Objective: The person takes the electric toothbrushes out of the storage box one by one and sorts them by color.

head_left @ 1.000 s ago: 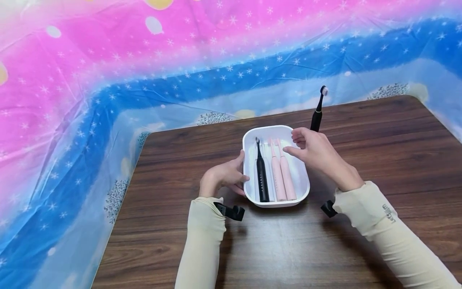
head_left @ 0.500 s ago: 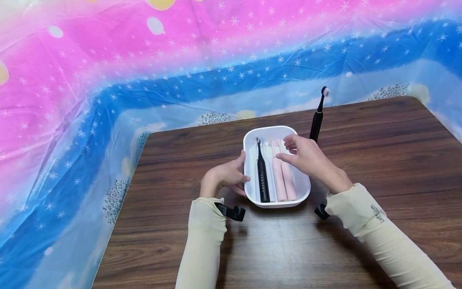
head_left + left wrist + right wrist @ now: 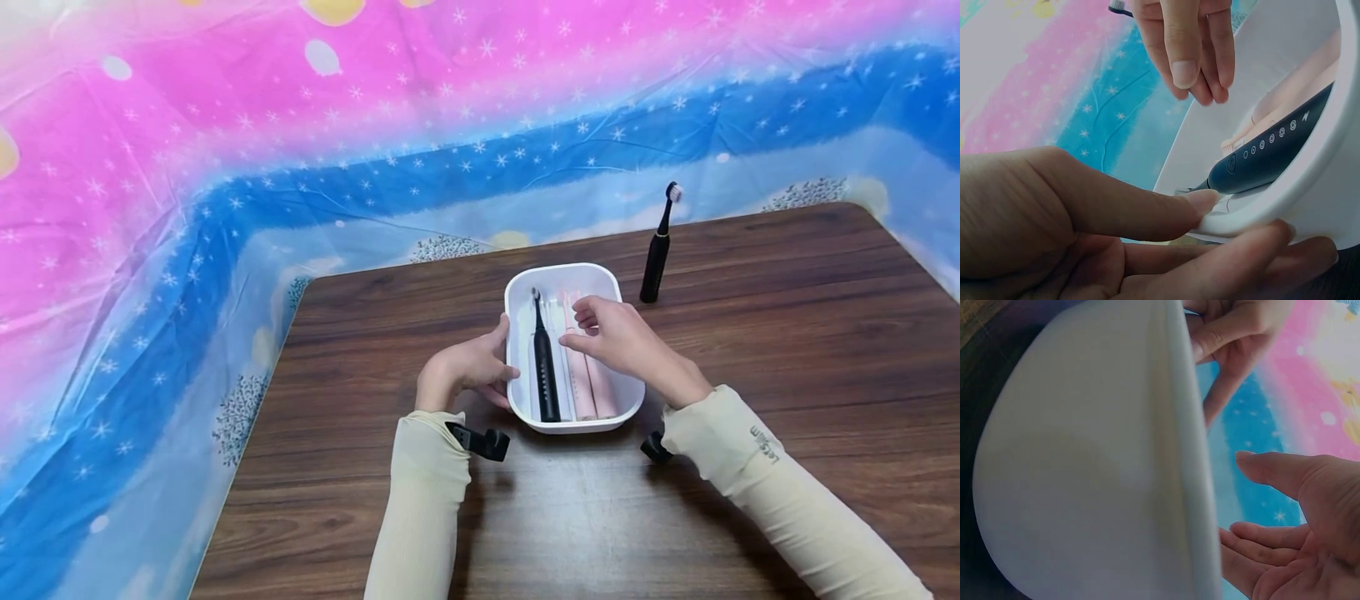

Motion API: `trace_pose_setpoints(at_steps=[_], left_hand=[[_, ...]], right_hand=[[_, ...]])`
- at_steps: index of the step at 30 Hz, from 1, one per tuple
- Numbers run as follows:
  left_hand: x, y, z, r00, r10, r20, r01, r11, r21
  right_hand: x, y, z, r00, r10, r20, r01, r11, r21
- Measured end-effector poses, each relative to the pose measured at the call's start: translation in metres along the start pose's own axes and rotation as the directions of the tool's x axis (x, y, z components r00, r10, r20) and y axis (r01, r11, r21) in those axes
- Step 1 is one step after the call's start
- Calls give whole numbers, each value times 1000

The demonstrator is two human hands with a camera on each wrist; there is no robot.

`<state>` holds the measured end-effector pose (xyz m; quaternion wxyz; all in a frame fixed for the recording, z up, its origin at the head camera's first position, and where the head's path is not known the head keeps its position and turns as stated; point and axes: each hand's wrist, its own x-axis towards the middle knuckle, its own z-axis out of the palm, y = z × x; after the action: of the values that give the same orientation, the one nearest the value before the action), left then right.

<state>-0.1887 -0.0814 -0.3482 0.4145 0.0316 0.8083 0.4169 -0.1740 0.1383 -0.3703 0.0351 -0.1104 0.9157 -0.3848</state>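
Since you've got the white box right in front of you on the table, it's easy to see: a smooth, shallow thing that looks like plastic, with rounded corners and a thick rolled rim. Your left hand grips its left edge, thumb over the rim and fingers around the outside. Lying inside you've got a black toothbrush, slim and tube-like, with a column of little ringed icons, and two pale pink toothbrushes side by side. Something pale lies between the colours, but can't make it out. Your right hand hovers over the pink pair, fingers loose, holding nothing. Beyond the box, near its far right corner, a second black brush stands upright, bristles up. Your table's dark streaky wood grain, and behind it hangs wrinkly pink-and-blue cloth with snowflakes.
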Motion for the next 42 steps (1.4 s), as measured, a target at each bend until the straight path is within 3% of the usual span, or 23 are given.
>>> trace_pose_setpoints(at_steps=[30, 42], left_hand=[[1, 1, 0, 1000, -19, 5, 19, 1000, -10], [1, 1, 0, 1000, -20, 6, 20, 1000, -14]], right_hand=[[4, -4, 27, 988, 49, 149, -55, 998, 32], [4, -6, 31, 989, 44, 138, -50, 998, 39]])
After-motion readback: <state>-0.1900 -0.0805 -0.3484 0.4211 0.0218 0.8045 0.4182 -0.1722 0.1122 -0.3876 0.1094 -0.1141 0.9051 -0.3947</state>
